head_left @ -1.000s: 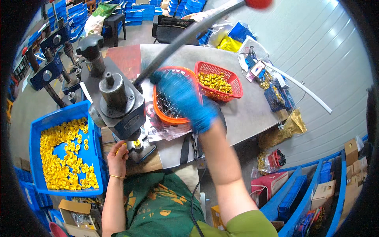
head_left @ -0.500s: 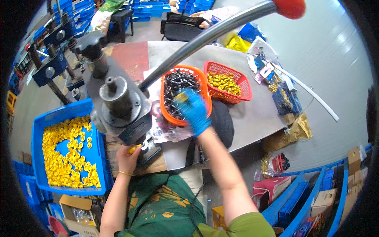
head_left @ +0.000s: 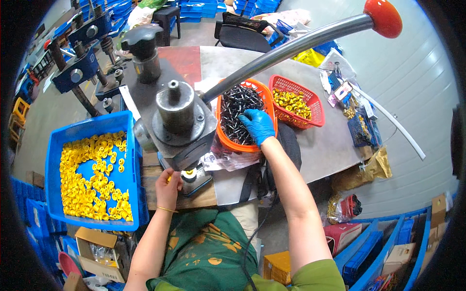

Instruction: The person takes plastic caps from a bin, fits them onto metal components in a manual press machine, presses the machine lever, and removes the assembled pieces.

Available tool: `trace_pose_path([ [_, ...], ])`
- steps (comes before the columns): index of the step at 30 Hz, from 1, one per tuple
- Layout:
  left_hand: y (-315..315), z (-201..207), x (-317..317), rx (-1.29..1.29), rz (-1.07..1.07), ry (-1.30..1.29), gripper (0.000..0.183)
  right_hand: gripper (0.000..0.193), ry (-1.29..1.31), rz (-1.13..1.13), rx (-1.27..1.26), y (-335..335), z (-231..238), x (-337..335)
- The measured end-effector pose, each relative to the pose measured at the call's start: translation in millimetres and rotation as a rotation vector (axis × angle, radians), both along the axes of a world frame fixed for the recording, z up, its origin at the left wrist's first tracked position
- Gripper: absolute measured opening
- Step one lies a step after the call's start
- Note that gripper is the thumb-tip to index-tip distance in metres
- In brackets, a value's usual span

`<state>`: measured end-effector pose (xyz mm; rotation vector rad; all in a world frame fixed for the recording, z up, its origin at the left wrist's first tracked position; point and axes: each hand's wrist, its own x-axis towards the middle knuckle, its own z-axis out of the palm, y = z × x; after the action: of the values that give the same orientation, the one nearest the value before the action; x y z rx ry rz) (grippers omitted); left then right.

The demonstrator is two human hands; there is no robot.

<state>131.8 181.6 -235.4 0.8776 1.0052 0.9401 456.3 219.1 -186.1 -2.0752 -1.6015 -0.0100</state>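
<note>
My left hand (head_left: 168,189) is closed on a small yellow cap (head_left: 169,178), beside the base of a hand press (head_left: 179,116). Close to its fingers, a yellow piece (head_left: 189,173) shows on the round seat under the press head. My right hand (head_left: 258,126), in a blue glove, reaches into an orange basket (head_left: 224,138) of black metal pins (head_left: 238,102). Its fingers are bent down onto the pins; whatever is between the fingertips is hidden. A blue tray (head_left: 138,194) of yellow caps (head_left: 82,194) stands to the left.
The press's long lever (head_left: 291,53), tipped with a red knob (head_left: 383,18), slants above the table (head_left: 335,145). Right of the orange basket stands a red basket (head_left: 318,114) holding yellow-gold pieces. More presses (head_left: 77,72) are at the far left, and a black chair (head_left: 242,34) stands behind the table.
My right hand, blurred over the basket with a yellow spot at its fingers, now rests among the pins, no yellow showing. My left hand stays by the press base. The whole view has shifted.
</note>
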Motion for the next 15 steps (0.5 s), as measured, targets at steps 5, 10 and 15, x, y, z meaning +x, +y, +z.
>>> trace_pose_path([
  [5,-1,15,-7,-0.188,0.030,-0.290,0.009,0.018,0.081,-0.059,0.065,8,-7,-11],
  [10,-5,15,-10,-0.237,0.063,-0.315,0.010,0.014,-0.102,-0.018,0.103,11,-5,-23],
  [15,-7,18,-18,-0.245,0.050,-0.311,0.014,0.018,-0.037,0.141,0.261,16,-15,-4],
])
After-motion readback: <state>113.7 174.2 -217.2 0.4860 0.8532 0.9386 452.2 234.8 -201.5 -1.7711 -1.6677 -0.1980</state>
